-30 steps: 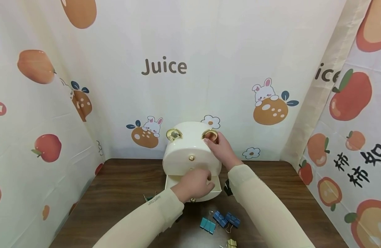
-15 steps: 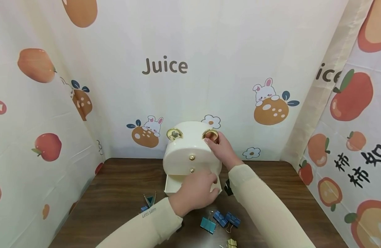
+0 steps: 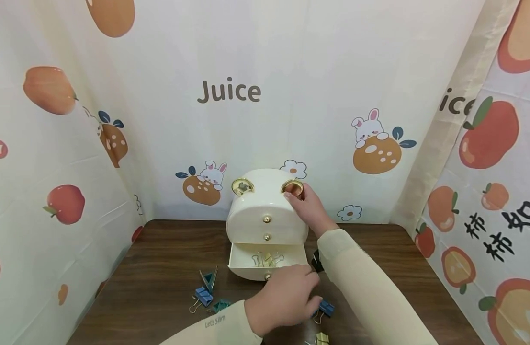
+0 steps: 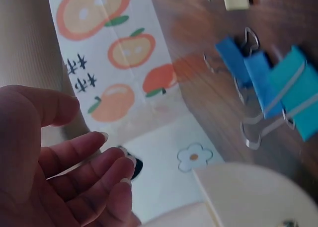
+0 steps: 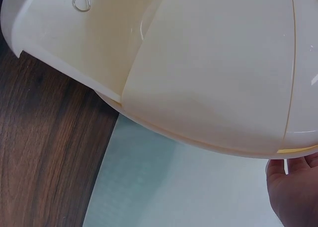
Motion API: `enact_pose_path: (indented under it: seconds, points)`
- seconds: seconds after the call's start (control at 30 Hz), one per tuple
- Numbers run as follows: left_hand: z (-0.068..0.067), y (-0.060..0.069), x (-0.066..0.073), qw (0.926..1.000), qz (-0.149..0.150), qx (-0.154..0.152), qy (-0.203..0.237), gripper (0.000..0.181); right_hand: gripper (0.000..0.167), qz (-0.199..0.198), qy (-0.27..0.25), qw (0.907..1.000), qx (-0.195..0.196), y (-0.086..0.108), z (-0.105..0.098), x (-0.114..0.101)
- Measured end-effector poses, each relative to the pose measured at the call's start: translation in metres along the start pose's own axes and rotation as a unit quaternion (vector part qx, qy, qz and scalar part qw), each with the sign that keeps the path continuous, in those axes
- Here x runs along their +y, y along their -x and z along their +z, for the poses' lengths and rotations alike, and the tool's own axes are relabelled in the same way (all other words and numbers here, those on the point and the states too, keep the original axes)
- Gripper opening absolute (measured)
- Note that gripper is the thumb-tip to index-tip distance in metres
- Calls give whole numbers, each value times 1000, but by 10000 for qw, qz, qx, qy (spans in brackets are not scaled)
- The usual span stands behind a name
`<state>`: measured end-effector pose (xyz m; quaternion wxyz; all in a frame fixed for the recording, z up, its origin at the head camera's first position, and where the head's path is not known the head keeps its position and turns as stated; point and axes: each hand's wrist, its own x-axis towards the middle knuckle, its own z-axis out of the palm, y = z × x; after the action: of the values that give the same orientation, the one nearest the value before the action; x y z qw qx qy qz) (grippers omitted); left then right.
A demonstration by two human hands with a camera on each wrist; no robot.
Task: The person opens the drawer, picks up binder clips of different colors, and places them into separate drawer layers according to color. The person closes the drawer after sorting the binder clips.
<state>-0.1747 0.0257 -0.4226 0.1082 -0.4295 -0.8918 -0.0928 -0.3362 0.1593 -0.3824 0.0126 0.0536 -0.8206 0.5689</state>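
Fruit-printed backdrop [image 3: 308, 105], apparently cloth

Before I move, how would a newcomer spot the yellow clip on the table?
Find the white cabinet, bottom drawer open. In the head view, drop down the brown table, past the blue clip near the left hand, to the yellow clip at the bottom edge. Its colour sets it apart from that blue clip and the teal clip nearby.

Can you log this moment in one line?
left hand: empty, above table | right hand: holding gold ear of white box | lowest drawer: open, yellow clip inside
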Motion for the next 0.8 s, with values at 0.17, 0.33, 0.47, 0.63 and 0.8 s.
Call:
enact_pose_path:
  seconds: [0.17, 0.33, 0.47, 0.63, 0.8]
  points:
    - [13, 3, 12, 9998, 182, 8, 85, 16, 48, 49, 3, 10000, -17, 0, 1, 0]
    - [30, 6, 18, 9980, 188, -263, 548, 15, 49, 91, 4, 10000, -25, 2, 1, -1]
    - [41, 10, 20, 9958, 156, -528, 729, 19, 50, 117, -8, 9999, 11, 1, 1, -1]
    - [51, 13, 21, 9948, 164, -790, 622, 26, 50, 76, -50, 10000, -17, 0, 1, -1]
    - [57, 14, 24, 9943, 239, -918, 489, 33, 49, 92, -63, 9999, -22, 0, 1, -2]
